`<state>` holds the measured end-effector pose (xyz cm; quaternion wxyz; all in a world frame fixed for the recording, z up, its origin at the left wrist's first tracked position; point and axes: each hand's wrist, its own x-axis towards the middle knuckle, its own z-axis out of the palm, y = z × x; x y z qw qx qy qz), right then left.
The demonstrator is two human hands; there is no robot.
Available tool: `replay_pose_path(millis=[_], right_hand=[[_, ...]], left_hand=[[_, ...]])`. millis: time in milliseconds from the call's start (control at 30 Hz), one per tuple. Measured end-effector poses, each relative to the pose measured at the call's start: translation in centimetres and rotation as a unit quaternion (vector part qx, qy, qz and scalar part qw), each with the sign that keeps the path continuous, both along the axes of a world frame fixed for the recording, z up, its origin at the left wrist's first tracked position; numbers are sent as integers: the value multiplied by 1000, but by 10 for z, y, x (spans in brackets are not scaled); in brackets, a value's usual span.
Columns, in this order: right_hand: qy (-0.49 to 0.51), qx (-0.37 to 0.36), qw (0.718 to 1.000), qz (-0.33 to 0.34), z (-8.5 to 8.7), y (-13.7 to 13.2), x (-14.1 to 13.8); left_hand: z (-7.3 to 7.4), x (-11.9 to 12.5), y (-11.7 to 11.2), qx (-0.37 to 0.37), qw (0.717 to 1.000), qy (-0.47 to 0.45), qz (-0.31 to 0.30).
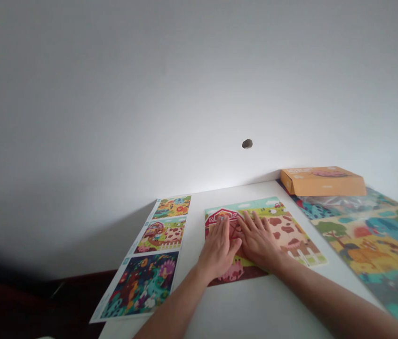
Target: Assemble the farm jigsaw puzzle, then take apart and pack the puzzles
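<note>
Both hands lie flat, side by side, at the lower centre of the frame. The left hand (218, 247) and the right hand (258, 240) press palm-down on the farm puzzle (290, 233), over its left half beside the red barn. Each grip is open, fingers extended, holding nothing. The puzzle lies flat on the white worktop (248, 310). A reference sheet (160, 235) (three small pictures in a column) lies to the left, apart from the puzzle. An orange box (322, 181) sits at upper right, on the far end of a large picture (371, 240) along the right edge.
</note>
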<state>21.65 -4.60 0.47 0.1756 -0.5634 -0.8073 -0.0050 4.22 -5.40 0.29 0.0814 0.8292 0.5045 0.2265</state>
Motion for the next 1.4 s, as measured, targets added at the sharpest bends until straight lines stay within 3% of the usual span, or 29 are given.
replay_pose_path(millis=[100, 200, 500, 633, 800, 1033, 1267, 1333, 1400], right_hand=[[-22, -43, 999, 8, -9, 4, 8], [-15, -55, 998, -5, -10, 9, 14], [-46, -75, 992, -95, -10, 48, 71], [-54, -77, 989, -112, -12, 54, 81], [-64, -40, 991, -109, -19, 50, 77], [-74, -8, 992, -105, -23, 50, 75], [-43, -5, 998, -55, -16, 47, 71], [-6, -24, 1000, -14, -9, 46, 82], [32, -34, 999, -18, 0, 45, 106]], left_hand=[[-2, 4, -3, -19, 995, 102, 0], [1, 4, -4, -21, 991, 135, 14], [3, 3, -3, -11, 990, 136, 28], [-2, 3, 0, -15, 992, 121, 30], [-6, 15, 8, -30, 988, 97, 114], [-4, 52, 25, -42, 968, 114, 220], [-4, 59, 36, -38, 981, 107, 155], [-3, 57, 35, -35, 983, 97, 150], [-3, 55, 34, -27, 985, 85, 149]])
